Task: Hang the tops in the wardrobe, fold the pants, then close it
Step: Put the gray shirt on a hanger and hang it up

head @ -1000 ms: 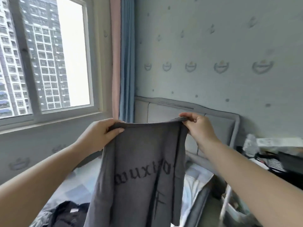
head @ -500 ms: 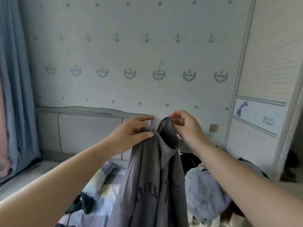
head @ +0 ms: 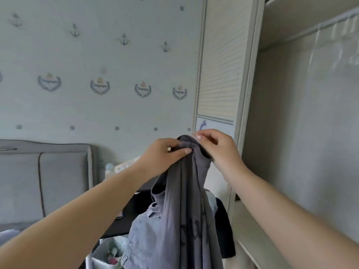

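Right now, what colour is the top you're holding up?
Dark grey top with black lettering, held by both hands; clearest in the head view.

Dark lettering on the grey top [head: 186, 220] lies creased and cannot be read. No other text is legible.

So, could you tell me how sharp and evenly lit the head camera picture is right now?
Head view: soft, even daylight with no glare; hands and grey top fairly sharp; wardrobe edges bow from wide-angle distortion; the wardrobe's hanging clear plastic looks smeared.
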### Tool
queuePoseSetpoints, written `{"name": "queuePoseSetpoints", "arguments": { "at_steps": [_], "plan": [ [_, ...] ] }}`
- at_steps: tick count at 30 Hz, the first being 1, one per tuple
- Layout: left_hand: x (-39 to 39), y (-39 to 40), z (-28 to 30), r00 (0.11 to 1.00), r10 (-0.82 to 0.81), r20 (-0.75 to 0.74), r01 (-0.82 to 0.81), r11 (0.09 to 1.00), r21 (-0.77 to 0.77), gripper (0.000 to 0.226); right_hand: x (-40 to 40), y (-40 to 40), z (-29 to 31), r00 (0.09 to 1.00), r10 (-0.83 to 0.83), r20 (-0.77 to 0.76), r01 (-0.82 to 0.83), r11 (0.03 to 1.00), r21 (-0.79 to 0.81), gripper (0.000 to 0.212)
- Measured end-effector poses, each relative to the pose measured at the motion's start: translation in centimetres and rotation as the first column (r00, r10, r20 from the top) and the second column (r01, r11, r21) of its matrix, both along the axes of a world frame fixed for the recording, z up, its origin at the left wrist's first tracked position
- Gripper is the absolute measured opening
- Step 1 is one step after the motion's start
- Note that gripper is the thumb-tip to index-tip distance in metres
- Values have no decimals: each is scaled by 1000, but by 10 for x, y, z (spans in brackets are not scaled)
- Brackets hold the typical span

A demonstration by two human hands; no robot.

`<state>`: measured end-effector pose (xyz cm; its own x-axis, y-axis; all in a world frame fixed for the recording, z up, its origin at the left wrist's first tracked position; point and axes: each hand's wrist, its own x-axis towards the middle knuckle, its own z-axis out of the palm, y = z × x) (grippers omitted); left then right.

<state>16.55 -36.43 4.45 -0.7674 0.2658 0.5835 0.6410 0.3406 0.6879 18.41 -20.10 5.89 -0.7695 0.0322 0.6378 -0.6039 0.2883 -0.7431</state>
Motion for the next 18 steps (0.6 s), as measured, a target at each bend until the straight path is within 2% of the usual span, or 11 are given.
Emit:
{"name": "queuePoseSetpoints", "arguments": {
  "at_steps": [2,4,6,8,10,11,13,16,18],
  "plan": [
    [-18,30,0,1000,22,-5,-22,1000,-6,6,4,29,-8,978,-178,-110,175,984,-37,12],
    [-37,62,1,1000,-5,4,5,999,32,6,10,55,-16,946,-288,-149,298,954,44,10],
    [-51,93,2,998,-61,-1,61,995,82,6,8,70,-21,931,-356,-76,363,901,235,30],
    [-63,124,4,991,-133,-4,132,988,84,6,-4,84,-27,904,-426,18,392,846,363,63],
    [-73,144,6,977,-212,1,210,972,101,10,-19,95,-31,887,-458,60,404,831,382,85],
    [-79,152,8,963,-268,6,265,955,135,12,-27,102,-32,875,-481,54,430,824,369,89],
    [-91,166,11,924,-383,10,374,908,189,17,-43,116,-30,848,-529,19,493,801,339,87],
    [-115,181,19,819,-567,85,541,813,217,24,-65,135,-25,772,-632,-67,622,731,282,62],
    [-135,188,26,752,-641,154,617,766,178,31,-79,148,-21,748,-659,-82,657,717,233,45]
  ]
}}
